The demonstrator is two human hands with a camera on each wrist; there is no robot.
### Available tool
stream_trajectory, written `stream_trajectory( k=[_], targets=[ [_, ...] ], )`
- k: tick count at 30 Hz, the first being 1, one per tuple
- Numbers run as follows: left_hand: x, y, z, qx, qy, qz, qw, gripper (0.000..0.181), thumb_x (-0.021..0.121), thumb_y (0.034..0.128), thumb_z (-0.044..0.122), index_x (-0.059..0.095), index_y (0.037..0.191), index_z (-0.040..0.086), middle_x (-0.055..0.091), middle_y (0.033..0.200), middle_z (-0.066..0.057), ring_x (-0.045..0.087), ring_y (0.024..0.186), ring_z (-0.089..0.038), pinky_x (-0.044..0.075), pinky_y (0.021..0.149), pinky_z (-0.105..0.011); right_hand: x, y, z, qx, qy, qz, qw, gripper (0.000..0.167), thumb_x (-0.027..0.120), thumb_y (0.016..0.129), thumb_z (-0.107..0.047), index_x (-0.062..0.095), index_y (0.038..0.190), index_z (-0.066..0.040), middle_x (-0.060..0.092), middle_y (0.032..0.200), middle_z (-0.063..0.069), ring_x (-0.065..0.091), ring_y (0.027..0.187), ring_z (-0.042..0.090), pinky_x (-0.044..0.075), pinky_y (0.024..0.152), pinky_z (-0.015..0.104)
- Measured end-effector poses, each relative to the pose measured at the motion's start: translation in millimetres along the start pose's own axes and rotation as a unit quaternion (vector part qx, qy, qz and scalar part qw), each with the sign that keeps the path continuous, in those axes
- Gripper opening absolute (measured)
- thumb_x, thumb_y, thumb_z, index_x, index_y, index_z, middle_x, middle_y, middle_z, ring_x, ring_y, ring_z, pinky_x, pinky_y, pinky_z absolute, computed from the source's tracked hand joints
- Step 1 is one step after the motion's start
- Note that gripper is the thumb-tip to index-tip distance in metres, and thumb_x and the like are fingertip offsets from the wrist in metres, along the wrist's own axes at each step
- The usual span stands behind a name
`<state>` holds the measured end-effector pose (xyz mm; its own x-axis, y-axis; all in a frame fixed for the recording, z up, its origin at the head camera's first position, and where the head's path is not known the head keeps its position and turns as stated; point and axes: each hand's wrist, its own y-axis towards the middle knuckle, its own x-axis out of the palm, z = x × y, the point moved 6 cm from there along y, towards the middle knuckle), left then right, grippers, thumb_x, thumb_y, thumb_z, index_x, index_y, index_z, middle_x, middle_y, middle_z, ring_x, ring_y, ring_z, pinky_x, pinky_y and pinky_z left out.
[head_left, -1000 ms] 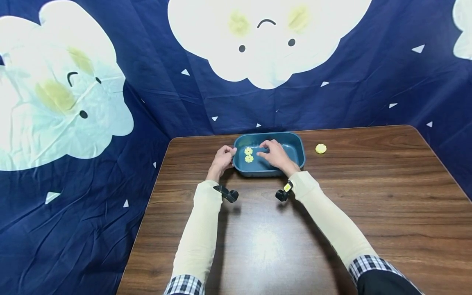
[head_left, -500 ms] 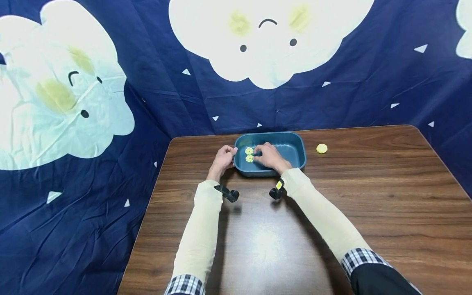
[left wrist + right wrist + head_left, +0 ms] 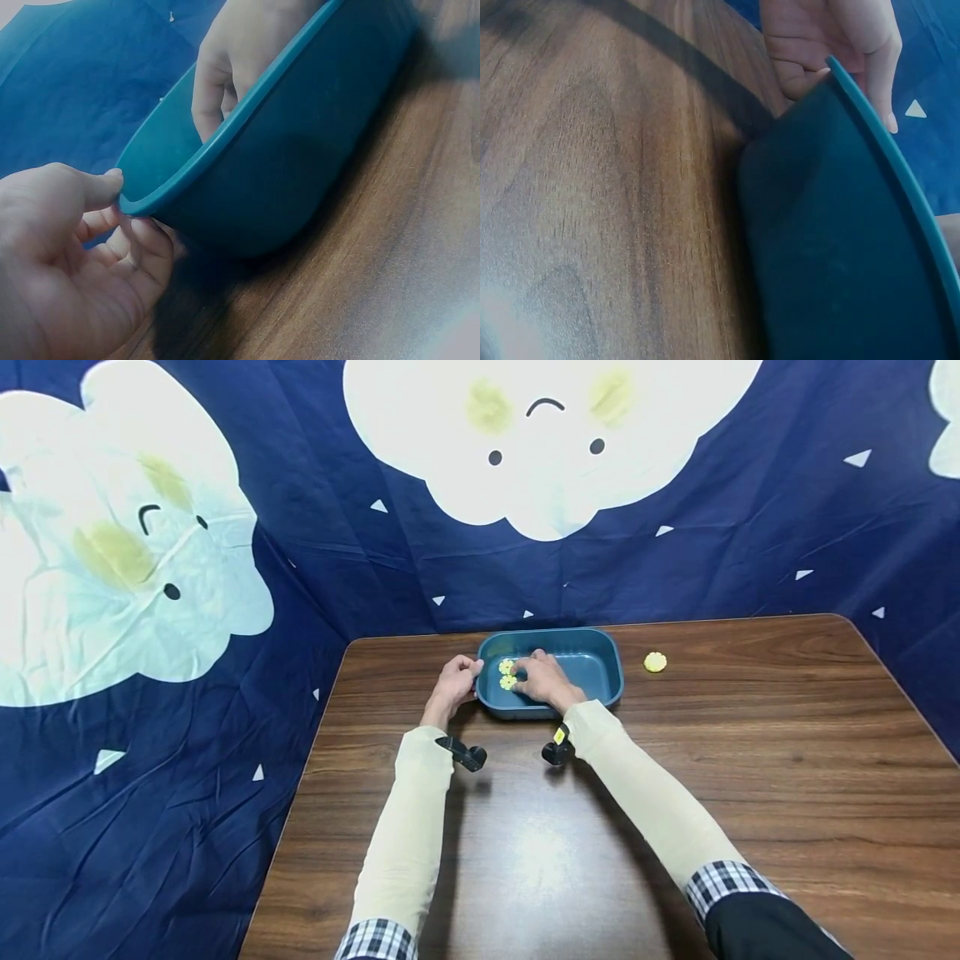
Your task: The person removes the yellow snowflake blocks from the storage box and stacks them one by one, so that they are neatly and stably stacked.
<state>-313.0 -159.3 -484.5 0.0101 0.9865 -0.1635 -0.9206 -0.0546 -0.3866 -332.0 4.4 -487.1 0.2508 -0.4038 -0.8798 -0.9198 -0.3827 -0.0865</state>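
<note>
A teal plastic basin stands near the table's back edge. My left hand pinches the basin's left end at the rim; in the left wrist view this hand has its thumb over the rim and curled fingers below. Two yellow flower-shaped pieces lie on the basin floor at its left, a rear one and a front one. My right hand reaches into the basin, thumb and index finger at the right edges of these pieces. Whether it grips one cannot be told; the basin wall hides its fingertips in the right wrist view.
A third yellow round piece with a scalloped edge lies on the wooden table, right of the basin. A dark blue cloth with cloud prints hangs behind the table and along its left side.
My right hand has moved left and down inside the basin, to the yellow flower-shaped pieces. My left hand stays at the rim.
</note>
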Motion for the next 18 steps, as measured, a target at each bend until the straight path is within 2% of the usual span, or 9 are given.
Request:
stream_trajectory(
  k=[4, 13, 18],
  targets=[
    [-0.1, 0.1, 0.4, 0.0, 0.0, 0.0, 1.0, 0.02, 0.053, 0.0988, 0.026, 0.045, 0.088, 0.01, 0.045, 0.082, -0.005, 0.046, 0.065, -0.012, 0.044, 0.062, -0.025, 1.4, 0.1, -2.4, 0.002, -0.006, -0.005, 1.0, 0.035, 0.068, 0.089, -0.03, 0.063, 0.122, -0.02, 0.048, 0.127, 0.016, 0.043, 0.115, 0.034, 0.037, 0.101, 0.045],
    [-0.4, -2.8, 2.0, 0.002, 0.001, 0.003, 1.0, 0.02, 0.053, 0.0988, 0.026, 0.046, 0.088, 0.01, 0.046, 0.082, -0.005, 0.045, 0.064, -0.012, 0.044, 0.059, -0.024, 2.2, -0.8, -3.2, 0.017, -0.003, -0.009, 0.9998, 0.03, 0.071, 0.087, -0.028, 0.064, 0.114, -0.019, 0.045, 0.127, 0.014, 0.041, 0.117, 0.033, 0.037, 0.102, 0.046],
    [0.4, 1.1, -0.4, 0.002, -0.007, 0.003, 1.0, 0.019, 0.054, 0.0984, 0.024, 0.046, 0.088, 0.011, 0.048, 0.083, -0.006, 0.048, 0.065, -0.012, 0.044, 0.058, -0.023, 2.6, -1.3, -3.3, 0.016, -0.007, -0.011, 0.9998, 0.031, 0.071, 0.087, -0.028, 0.064, 0.115, -0.019, 0.045, 0.128, 0.014, 0.041, 0.117, 0.032, 0.036, 0.103, 0.045]
  ],
)
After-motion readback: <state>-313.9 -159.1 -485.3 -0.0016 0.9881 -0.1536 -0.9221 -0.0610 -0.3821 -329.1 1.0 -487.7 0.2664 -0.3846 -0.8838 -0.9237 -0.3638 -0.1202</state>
